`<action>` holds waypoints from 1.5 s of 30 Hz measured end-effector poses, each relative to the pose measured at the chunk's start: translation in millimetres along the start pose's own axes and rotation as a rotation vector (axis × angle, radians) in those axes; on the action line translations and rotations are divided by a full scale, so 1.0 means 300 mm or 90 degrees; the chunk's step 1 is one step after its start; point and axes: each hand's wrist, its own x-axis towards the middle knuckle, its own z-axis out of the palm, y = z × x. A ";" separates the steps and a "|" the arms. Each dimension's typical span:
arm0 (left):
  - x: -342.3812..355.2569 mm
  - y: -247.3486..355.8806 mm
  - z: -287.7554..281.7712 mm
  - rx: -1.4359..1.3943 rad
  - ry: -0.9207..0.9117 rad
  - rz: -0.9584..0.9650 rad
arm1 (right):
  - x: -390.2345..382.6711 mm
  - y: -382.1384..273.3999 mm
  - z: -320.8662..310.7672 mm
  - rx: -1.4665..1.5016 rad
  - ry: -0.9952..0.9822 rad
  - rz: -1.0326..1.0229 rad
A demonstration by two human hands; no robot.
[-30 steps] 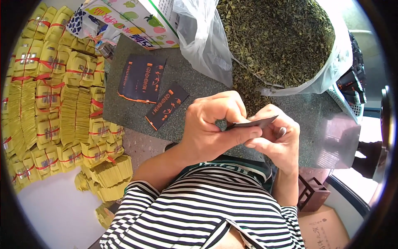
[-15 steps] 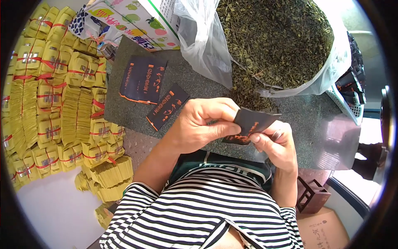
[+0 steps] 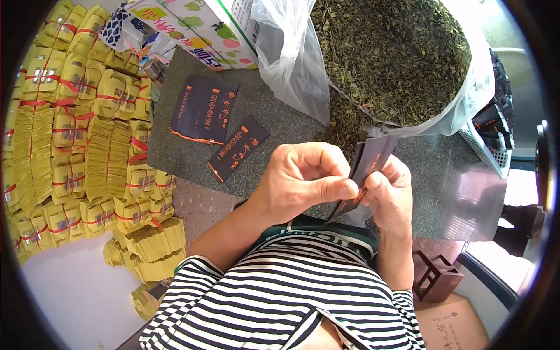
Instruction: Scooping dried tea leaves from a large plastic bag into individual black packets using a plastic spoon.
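Above the table's near edge, a black paper packet (image 3: 372, 156) with orange print stands on edge, tilted, between my hands. My right hand (image 3: 392, 195) grips it from the right, thumb on its printed face and fingers behind. My left hand (image 3: 303, 181) is closed in a pinch at the packet's left edge; the exact contact of its fingertips is partly hidden. A bit of clear film shows below the right thumb. Two more black packets lie flat on the table to the left, a larger one (image 3: 201, 108) and a narrower one (image 3: 239, 147).
A clear plastic bag (image 3: 291, 64) heaped with dried leaves (image 3: 391, 58) fills the back of the grey speckled table (image 3: 431, 192), some leaves spilled out. A printed carton (image 3: 201, 29) stands back left. Yellow bundles (image 3: 70, 140) are stacked left. A basket (image 3: 487, 149) with black packets sits right.
The black packet has turned from lying nearly flat to standing on edge. My left hand has shifted slightly right, its thumb now lower along the packet's edge.
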 end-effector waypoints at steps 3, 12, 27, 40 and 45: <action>-0.001 0.005 -0.004 0.017 -0.016 0.010 | 0.000 0.006 -0.007 0.046 -0.021 0.027; -0.010 0.018 0.034 0.420 0.173 0.132 | -0.005 0.004 0.016 0.055 0.004 0.086; -0.070 0.077 -0.132 0.507 0.133 0.150 | -0.014 0.017 0.056 -0.114 0.036 -0.007; 0.017 0.034 -0.007 0.416 0.016 0.241 | -0.034 0.010 -0.011 -0.269 -0.041 -0.057; 0.009 -0.008 0.011 0.368 0.108 0.169 | -0.021 0.006 -0.002 -0.275 -0.139 -0.031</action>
